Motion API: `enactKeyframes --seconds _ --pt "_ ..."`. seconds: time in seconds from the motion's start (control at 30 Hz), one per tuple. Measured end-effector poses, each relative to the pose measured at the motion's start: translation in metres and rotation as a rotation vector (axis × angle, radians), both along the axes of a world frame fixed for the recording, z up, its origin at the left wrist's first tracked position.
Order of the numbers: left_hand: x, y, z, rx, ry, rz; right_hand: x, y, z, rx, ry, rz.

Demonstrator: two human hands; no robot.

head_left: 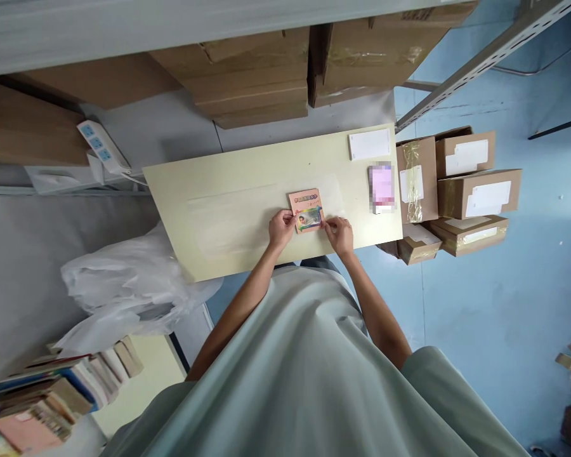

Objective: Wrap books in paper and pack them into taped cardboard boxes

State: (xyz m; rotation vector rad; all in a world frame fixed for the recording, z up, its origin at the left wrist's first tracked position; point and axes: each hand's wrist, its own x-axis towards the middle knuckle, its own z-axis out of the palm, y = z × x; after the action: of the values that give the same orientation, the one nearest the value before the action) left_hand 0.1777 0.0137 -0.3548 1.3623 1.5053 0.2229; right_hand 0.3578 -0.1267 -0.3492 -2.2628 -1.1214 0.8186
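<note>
- Left hand (282, 229) pinches the pink booklet (307, 206) by its left edge
- Right hand (340, 235) pinches its lower right corner
- White pad (370, 145) lies on the cream table (228, 216)

Pink booklet (313, 198) with rainbow-framed picture, pale yellow tabletop (228, 222), grey-green shirt (309, 355), blue floor (480, 304)

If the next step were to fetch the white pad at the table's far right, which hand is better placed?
Probably the right hand: it is nearer the white pad, while the left hand would have to reach across. Both are at the booklet, though, so the right would first need freeing.
</note>
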Motion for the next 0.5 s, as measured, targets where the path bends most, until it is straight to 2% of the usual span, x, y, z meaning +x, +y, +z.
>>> enactKeyframes --seconds 0.17,0.33,0.43,0.5 --pt "0.001 -0.002 -0.003 0.027 -0.012 0.001 0.008 -0.009 0.004 -0.018 -0.143 -0.276" --pt "0.0 -0.004 -0.004 0.04 -0.026 0.015 0.013 -0.002 -0.002 -0.112 0.006 -0.416" --pt "0.0 -0.004 -0.003 0.036 -0.053 0.059 0.013 0.003 0.002 -0.088 0.074 -0.445" --pt "0.001 -0.004 -0.003 0.024 -0.066 0.093 0.01 0.004 0.011 -0.005 0.035 -0.396"
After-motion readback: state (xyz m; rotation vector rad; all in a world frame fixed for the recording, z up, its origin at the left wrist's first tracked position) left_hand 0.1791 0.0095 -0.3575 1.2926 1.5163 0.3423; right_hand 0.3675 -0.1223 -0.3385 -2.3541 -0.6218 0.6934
